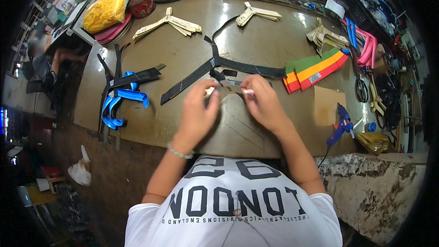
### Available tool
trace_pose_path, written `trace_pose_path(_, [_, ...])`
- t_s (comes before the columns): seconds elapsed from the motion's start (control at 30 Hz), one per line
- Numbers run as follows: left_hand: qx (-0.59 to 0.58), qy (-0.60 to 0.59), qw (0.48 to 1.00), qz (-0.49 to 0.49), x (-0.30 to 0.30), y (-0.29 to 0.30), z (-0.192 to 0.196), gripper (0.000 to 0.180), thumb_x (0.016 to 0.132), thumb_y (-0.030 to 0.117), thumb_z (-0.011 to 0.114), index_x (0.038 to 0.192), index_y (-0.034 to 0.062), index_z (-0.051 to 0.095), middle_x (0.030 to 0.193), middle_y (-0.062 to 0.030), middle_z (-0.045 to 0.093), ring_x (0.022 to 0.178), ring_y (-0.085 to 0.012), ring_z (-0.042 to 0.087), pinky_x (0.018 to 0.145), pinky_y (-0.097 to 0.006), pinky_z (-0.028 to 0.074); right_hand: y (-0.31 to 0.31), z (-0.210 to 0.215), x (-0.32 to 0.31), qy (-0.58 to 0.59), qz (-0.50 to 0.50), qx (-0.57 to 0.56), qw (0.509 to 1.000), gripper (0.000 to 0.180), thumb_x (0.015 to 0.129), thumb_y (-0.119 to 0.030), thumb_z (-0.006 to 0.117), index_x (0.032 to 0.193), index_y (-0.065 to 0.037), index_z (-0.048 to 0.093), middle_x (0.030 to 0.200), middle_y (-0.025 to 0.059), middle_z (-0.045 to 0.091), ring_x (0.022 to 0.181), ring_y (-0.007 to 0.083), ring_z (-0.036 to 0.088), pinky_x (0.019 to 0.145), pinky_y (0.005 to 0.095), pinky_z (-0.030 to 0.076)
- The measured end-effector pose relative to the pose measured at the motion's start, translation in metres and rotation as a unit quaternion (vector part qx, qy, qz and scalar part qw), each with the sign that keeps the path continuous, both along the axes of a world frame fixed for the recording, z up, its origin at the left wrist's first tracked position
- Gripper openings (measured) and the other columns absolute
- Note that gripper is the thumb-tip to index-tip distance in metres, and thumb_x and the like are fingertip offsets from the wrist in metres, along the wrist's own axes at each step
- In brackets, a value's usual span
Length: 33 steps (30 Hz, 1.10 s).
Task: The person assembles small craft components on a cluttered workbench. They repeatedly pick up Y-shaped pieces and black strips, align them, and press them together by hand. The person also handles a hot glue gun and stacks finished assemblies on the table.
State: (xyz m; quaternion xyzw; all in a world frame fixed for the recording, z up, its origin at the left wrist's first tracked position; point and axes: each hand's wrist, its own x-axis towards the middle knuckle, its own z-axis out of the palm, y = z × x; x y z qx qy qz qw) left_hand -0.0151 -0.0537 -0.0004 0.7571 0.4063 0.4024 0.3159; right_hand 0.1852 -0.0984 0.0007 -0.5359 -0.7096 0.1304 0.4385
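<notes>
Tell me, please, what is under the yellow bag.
Under the yellow bag, the edge of a round pinkish stack shows; the rest is covered and cannot be seen.

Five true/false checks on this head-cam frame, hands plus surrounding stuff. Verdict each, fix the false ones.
1. The black Y-shaped fabric strap lies beyond both hands. True.
2. The left hand has a bare wrist above it. False: a pale beaded bracelet is on that wrist.
3. The blue plastic glue gun lies to the right of the right hand. True.
4. The yellow plastic-wrapped bundle sits to the right of the right hand. False: the bundle is at the far left, beyond the left hand.
5. The flat tan square sheet lies left of the left hand. False: the sheet is right of the right hand.
</notes>
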Motion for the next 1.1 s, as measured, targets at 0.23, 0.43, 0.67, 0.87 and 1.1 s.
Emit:
trace_pose_path(0.23, [0.041,0.104,0.994,-0.012,0.0,-0.012,-0.026,0.027,0.083,0.005,0.065,0.109,0.0042,0.056,0.113,-0.0171,0.058,0.109,-0.0361,0.051,0.096,-0.041,0.041,-0.011,-0.029,-0.031,-0.1,-0.03,-0.069,0.992,0.023,0.08,-0.006,0.065,0.097,0.003,0.052,0.105,0.0225,0.055,0.103,0.0405,0.053,0.09,0.0468,0.044])
trace_pose_path(0.43, [-0.22,0.089,0.957,-0.17,-0.001,0.027,-0.016,0.022,0.095,0.017,0.06,0.113,0.0047,0.056,0.108,-0.0072,0.062,0.087,-0.0107,0.053,0.079,-0.025,0.044,-0.028,-0.035,-0.04,-0.102,-0.037,0.008,0.994,0.029,0.077,-0.005,0.07,0.098,0.003,0.051,0.109,0.0212,0.056,0.113,0.0411,0.052,0.097,0.0484,0.042])
trace_pose_path(0.67, [-0.528,-0.375,0.751,-0.128,0.03,0.108,-0.027,0.044,0.096,0.004,0.053,0.137,0.0001,0.036,0.125,-0.0208,0.056,0.11,-0.0251,0.061,0.098,-0.036,0.05,-0.02,-0.031,-0.033,-0.052,-0.005,-0.045,0.998,0.027,0.077,-0.003,0.069,0.098,0.001,0.051,0.103,0.0208,0.057,0.107,0.0394,0.053,0.092,0.0446,0.044])
trace_pose_path(0.87, [-0.114,0.089,0.987,-0.075,0.026,0.102,-0.023,0.032,0.091,0.004,0.059,0.123,0.0047,0.058,0.1,-0.0127,0.068,0.085,-0.0185,0.065,0.073,-0.031,0.051,-0.012,-0.031,-0.032,-0.023,-0.002,-0.1,0.995,0.025,0.077,-0.004,0.069,0.093,-0.001,0.05,0.099,0.0184,0.056,0.105,0.0392,0.052,0.091,0.0472,0.041])
trace_pose_path(1.1, [0.034,0.064,0.994,-0.08,-0.002,0.048,-0.026,0.03,0.09,0.008,0.064,0.119,0.0027,0.059,0.089,-0.0134,0.068,0.072,-0.0183,0.065,0.067,-0.03,0.05,-0.021,-0.024,-0.034,-0.173,-0.037,-0.007,0.984,0.021,0.078,-0.005,0.067,0.092,-0.002,0.052,0.102,0.0148,0.056,0.115,0.0355,0.049,0.11,0.0609,0.023])
